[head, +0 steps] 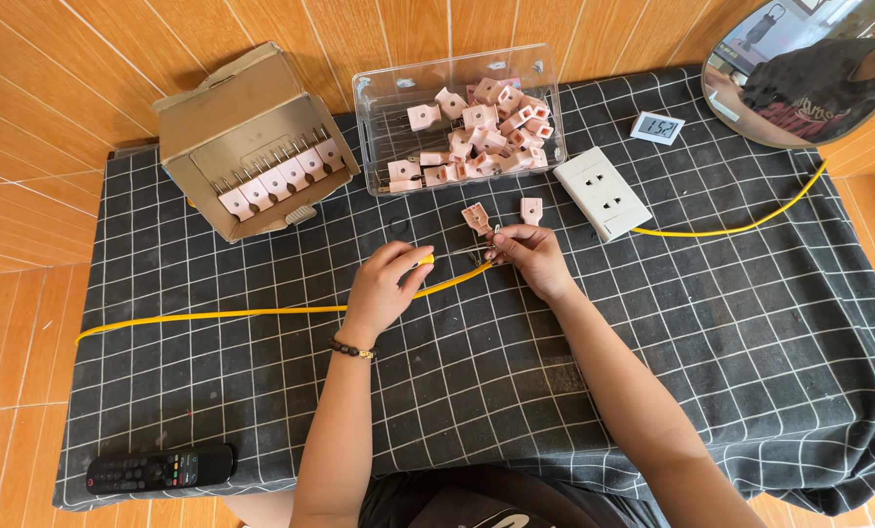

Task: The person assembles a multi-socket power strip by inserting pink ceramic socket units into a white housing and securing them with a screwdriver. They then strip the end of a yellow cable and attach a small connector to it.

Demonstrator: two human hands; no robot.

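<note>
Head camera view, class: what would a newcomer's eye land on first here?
Probably the yellow cable running across the dark checked cloth, with the left hand and right hand meeting on it at the centre. Behind them, a clear tub of pink plug parts sits beside a cardboard box with more lined up.
</note>
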